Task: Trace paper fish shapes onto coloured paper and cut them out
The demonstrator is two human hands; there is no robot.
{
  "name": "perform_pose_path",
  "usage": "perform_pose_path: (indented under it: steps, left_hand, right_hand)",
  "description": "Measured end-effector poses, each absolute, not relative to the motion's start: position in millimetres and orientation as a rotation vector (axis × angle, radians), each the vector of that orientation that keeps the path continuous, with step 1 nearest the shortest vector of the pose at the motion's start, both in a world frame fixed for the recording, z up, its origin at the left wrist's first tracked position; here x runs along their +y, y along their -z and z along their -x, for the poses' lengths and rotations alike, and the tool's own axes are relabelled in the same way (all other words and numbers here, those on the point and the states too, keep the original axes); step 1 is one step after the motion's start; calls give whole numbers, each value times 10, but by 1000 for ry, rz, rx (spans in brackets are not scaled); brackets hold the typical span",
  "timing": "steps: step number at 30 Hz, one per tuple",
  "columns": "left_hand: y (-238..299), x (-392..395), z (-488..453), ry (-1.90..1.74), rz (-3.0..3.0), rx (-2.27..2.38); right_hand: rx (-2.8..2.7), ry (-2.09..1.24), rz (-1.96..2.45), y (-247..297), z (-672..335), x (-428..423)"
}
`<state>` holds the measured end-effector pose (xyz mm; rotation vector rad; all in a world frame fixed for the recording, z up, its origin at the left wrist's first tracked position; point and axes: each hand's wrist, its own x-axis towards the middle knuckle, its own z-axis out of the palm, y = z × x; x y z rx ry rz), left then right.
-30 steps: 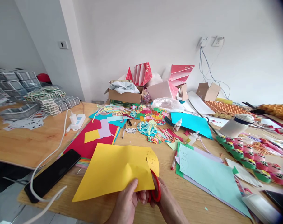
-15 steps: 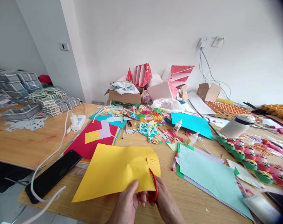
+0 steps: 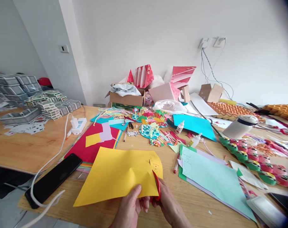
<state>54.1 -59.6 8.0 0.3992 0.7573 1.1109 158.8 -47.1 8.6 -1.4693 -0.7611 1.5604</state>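
Currently, the left hand (image 3: pixel 129 207) pinches the near edge of the yellow paper (image 3: pixel 117 175), held just above the tabletop (image 3: pixel 196 202). Right hand (image 3: pixel 169 205) grips red scissors (image 3: pixel 157 186). Paper looks light and floppy; hold it near the cut.

The large paper sheet (image 3: pixel 115 177) lies at the near edge of the counter (image 3: pixel 39 148). Left of the sheet rests a phone (image 3: pixel 54 179); right of it, a stack of sheets (image 3: pixel 212 180). Behind the sheet sit paper cutouts (image 3: pixel 151 126), and farther behind, a cardboard box (image 3: pixel 126 98). A glue bottle (image 3: pixel 180 127) stands behind and right of the sheet.
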Motion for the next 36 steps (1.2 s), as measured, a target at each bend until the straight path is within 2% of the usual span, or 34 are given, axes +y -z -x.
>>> perform_pose_path:
  steps: [36]
  left_hand:
    - [-78,-606,-485,-1058,-401,723]
  right_hand:
    - [-733,-1589,1418,-93,-1582,-363]
